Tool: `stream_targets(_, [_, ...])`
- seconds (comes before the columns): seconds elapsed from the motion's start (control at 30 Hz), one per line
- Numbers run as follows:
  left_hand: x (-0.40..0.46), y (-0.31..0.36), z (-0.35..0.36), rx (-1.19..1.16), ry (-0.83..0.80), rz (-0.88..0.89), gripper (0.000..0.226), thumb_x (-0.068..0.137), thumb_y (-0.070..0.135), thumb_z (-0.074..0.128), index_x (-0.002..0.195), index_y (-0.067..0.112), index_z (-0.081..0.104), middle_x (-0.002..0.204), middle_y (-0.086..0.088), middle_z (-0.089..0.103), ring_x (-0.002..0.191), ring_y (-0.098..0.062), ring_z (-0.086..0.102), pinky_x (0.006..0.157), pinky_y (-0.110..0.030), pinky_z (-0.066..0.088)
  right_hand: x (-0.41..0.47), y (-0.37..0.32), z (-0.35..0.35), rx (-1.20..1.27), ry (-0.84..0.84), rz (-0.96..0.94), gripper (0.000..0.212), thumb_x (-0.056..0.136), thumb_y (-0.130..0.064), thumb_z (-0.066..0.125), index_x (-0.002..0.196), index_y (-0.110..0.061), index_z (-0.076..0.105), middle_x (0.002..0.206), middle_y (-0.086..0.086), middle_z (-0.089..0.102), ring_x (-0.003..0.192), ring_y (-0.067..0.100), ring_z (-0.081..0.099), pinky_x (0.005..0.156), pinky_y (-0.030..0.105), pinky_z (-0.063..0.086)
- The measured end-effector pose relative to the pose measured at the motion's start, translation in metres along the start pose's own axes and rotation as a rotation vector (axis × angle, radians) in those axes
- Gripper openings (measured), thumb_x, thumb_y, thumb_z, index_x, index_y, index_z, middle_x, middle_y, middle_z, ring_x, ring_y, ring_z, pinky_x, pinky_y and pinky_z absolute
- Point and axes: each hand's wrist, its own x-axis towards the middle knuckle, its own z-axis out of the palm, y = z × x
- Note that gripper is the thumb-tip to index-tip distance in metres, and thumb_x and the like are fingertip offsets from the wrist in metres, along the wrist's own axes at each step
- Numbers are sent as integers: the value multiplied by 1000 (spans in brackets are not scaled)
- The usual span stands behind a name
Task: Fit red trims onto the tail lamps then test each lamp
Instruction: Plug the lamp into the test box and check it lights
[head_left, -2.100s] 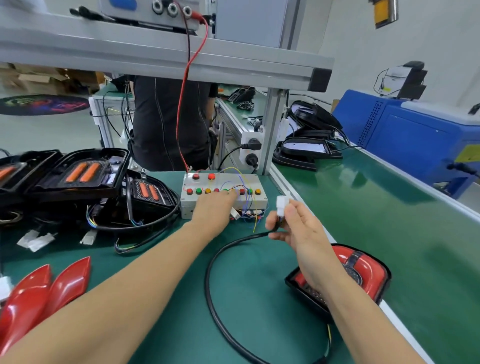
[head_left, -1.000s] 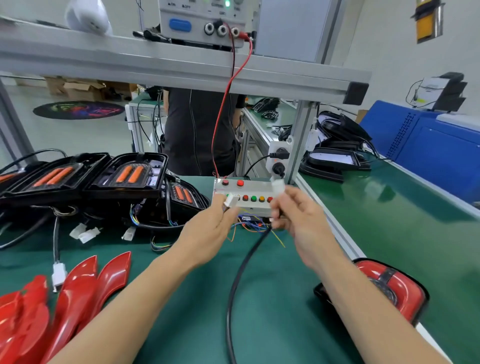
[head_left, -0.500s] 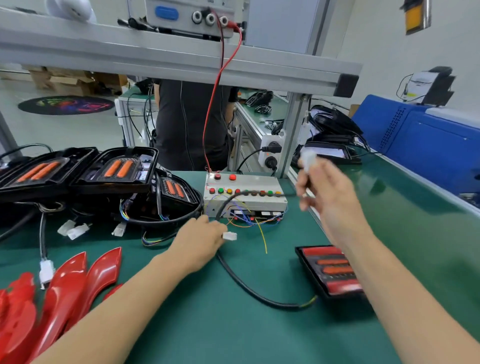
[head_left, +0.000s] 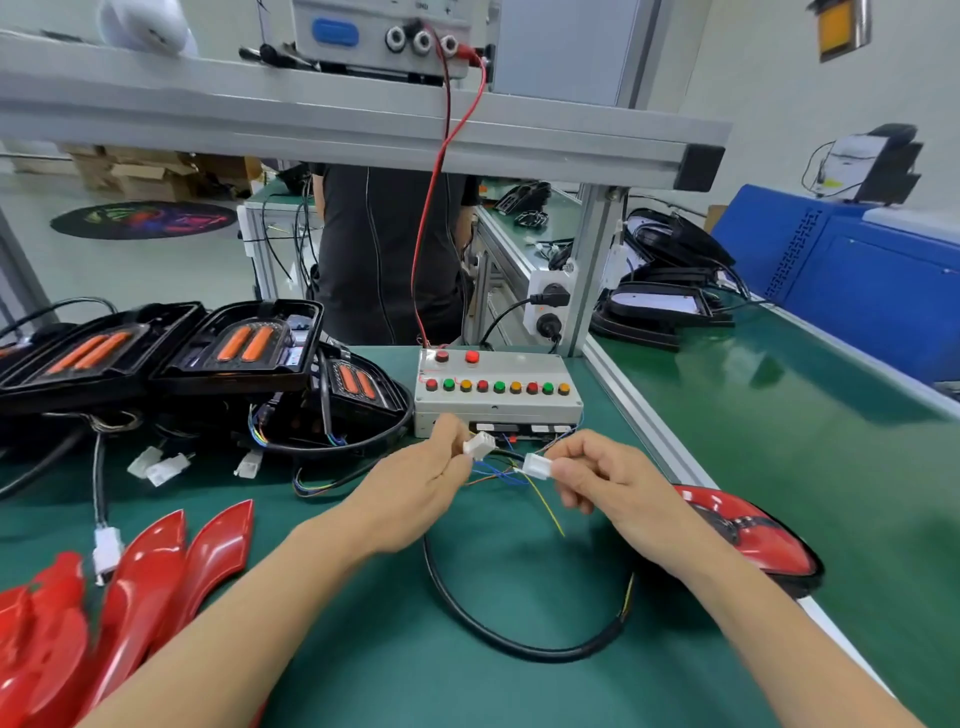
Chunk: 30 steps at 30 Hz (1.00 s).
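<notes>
Both hands are brought back together since half a second ago: then the right hand was raised toward the post with its plug and the left rested low on the mat; the lamp, then face-down at centre right, is now turned trim-up by the belt edge.

Left to right: loose red trims (head_left: 156, 577) are left unfitted at the near left, and a pile of untrimmed tail lamps (head_left: 239, 348) is stacked behind them, so most of the batch is judged outstanding. The left hand (head_left: 410, 493) is pinched on a white connector (head_left: 479, 445); the right hand (head_left: 608, 483) is pinched on the lamp's white plug (head_left: 537, 466). The two are near, not yet mated. Just behind them sits the test box (head_left: 498, 389). The trimmed tail lamp (head_left: 748, 535) is lying on the mat at right, its black cable (head_left: 519, 644) looped in front; trim fitted, test still pending.
</notes>
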Motion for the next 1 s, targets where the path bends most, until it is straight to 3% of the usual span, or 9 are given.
stream_targets(0.13, [-1, -4, -1, -203, 47, 62, 19, 100, 26, 42, 81, 27, 46, 63, 6, 47, 63, -15, 41, 68, -41, 42, 1, -1, 1, -59, 15, 5, 15, 98, -21, 54, 92, -11, 63, 58, -13, 53, 59, 10, 41, 55, 20, 35])
stream_targets(0.3, [4, -4, 0, -292, 80, 116, 24, 96, 25, 53, 77, 38, 61, 58, 14, 50, 51, -4, 34, 52, -18, 29, 4, -7, 2, -46, 0, 20, 25, 100, -23, 50, 88, -4, 60, 52, -14, 46, 53, 7, 33, 50, 18, 29])
stream_targets(0.43, [7, -5, 2, -374, 123, 110, 20, 92, 22, 60, 83, 38, 68, 55, 13, 50, 51, -4, 33, 50, -17, 28, 6, -13, 1, 80, -17, 91, 30, 96, -29, 51, 87, -3, 59, 52, -12, 42, 50, 6, 31, 50, 14, 27])
stream_targets(0.57, [7, -6, 2, -421, 111, 125, 21, 89, 20, 65, 81, 37, 73, 55, 14, 51, 52, -3, 33, 51, -16, 28, 5, -15, 1, 138, -47, 147, 44, 97, -29, 50, 96, 15, 55, 52, -11, 39, 48, 6, 30, 49, 13, 28])
stream_targets(0.7, [8, 1, 2, -422, 117, 181, 19, 86, 14, 67, 80, 30, 73, 62, 21, 61, 54, 4, 44, 56, -9, 33, 5, -19, 3, 238, -89, 208, 41, 93, -36, 52, 98, 4, 58, 52, -11, 36, 48, 5, 28, 47, 12, 27])
stream_targets(0.83, [7, 3, 3, -585, 93, 150, 12, 82, 27, 66, 77, 26, 77, 61, 4, 61, 57, -6, 41, 56, -19, 32, 7, -23, 6, 284, -65, 198, 34, 95, -35, 52, 91, -2, 56, 53, -8, 38, 49, 8, 30, 49, 11, 30])
stream_targets(1.0, [6, 1, 9, -671, 43, 102, 19, 88, 10, 64, 77, 18, 77, 61, 1, 65, 51, -2, 39, 51, -13, 29, -1, -22, 14, 308, -54, 222, 27, 99, -30, 50, 83, -8, 53, 55, -6, 44, 50, 8, 36, 54, 12, 34])
